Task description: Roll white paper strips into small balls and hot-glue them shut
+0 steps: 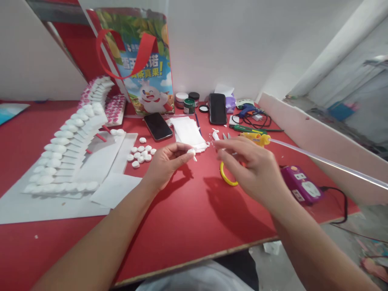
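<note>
My left hand (168,163) pinches a small white piece (192,152) between thumb and fingertips, and a short white tip sticks out below it. My right hand (248,161) hovers to the right, above yellow-handled scissors (226,176), with its fingers apart and nothing seen between them. Several round white pieces (140,155) lie on the red table (188,218) left of my left hand. Behind both hands is a stack of white paper (188,132), with white scraps (216,135) at its right side.
At the left stands a curved structure of white pieces (65,149) on white board. A black phone (158,126), a colourful bag (148,64), paint jars (189,106) and a dark case (217,109) are behind. A yellow glue gun (256,138) and purple power box (301,185) stand right.
</note>
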{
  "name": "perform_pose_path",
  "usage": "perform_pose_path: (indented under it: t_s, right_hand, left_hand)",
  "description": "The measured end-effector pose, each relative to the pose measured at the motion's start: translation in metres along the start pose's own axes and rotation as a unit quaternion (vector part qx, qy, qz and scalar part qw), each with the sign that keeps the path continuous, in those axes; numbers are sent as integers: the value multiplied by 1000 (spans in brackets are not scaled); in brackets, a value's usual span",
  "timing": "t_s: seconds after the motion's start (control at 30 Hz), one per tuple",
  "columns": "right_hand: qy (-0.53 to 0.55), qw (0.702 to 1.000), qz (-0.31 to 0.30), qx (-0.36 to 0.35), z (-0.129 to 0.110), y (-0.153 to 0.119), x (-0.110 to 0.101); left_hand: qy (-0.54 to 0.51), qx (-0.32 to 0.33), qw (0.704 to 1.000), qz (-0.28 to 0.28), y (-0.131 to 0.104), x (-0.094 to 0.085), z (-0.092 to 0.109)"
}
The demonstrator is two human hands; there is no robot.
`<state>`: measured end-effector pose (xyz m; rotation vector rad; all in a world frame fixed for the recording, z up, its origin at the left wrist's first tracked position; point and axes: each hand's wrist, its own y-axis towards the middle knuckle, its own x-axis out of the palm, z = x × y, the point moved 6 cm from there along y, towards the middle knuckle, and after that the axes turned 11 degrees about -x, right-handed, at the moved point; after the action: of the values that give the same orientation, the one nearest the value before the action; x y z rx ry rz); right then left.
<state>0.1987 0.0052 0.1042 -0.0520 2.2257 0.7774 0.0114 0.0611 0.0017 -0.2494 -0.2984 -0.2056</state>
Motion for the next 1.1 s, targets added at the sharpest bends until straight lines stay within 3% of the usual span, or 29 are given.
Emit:
perform_pose_path:
  t_s: [0.13, 0.3, 0.5, 1.1]
  right_hand:
    - [173, 980, -45, 92, 29, 34, 50]
    - [291, 945, -21, 146, 47, 23, 78]
    - [323, 935, -24, 146, 53, 14, 87]
    - [264, 958, 5, 114, 51, 16, 84]
  left_hand:
    - [1, 19, 1000, 25, 1, -5, 3]
    - [37, 23, 999, 14, 3, -10, -1]
    - [57, 19, 998, 15, 3, -9, -4]
    - [46, 5, 999, 13, 4, -10, -9]
